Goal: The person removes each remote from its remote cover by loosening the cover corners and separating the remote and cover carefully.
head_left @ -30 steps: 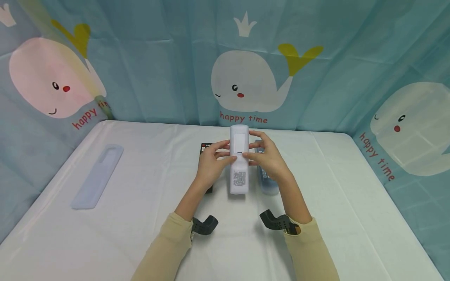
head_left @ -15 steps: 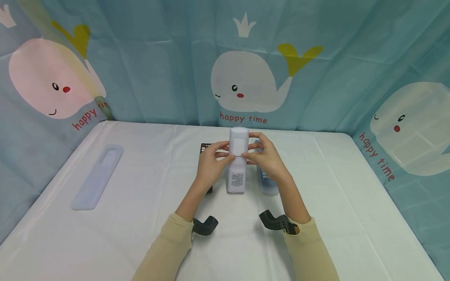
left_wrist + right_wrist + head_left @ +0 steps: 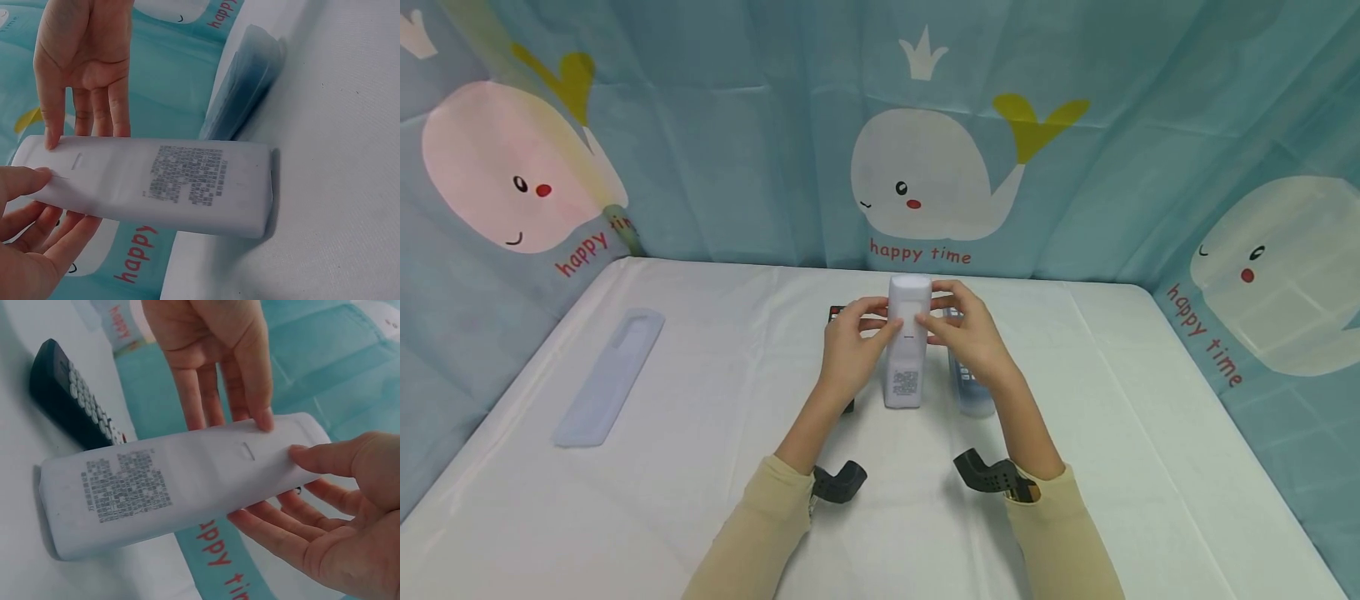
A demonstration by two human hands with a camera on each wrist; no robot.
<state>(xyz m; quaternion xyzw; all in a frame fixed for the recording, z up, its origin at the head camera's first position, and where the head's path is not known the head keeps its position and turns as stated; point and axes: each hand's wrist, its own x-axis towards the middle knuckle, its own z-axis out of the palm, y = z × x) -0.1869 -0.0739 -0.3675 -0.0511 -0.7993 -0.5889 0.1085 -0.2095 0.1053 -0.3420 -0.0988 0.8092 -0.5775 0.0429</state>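
A white remote control (image 3: 904, 354) stands tilted between my hands with its back toward me; a block of small print (image 3: 187, 175) covers its lower part. Its lower end meets the white tabletop. My left hand (image 3: 847, 354) grips the left edge, thumb on the back and fingers behind. From the right edge my right hand (image 3: 973, 342) holds it the same way, with the thumb (image 3: 319, 457) pressing near a small slot mark (image 3: 249, 451). The remote's button side is hidden.
A black remote (image 3: 848, 407) lies partly behind my left hand. Beside my right hand is a blue-grey remote (image 3: 976, 398) with pale buttons. A long translucent sleeve (image 3: 613, 379) lies at the left of the white table (image 3: 700, 500). A whale-print curtain (image 3: 775, 167) hangs behind.
The white remote has tilted, its top dropping slightly and its lower end shifting a little left and down onto the table. Both thumbs have slid toward its top, now above the slot mark.
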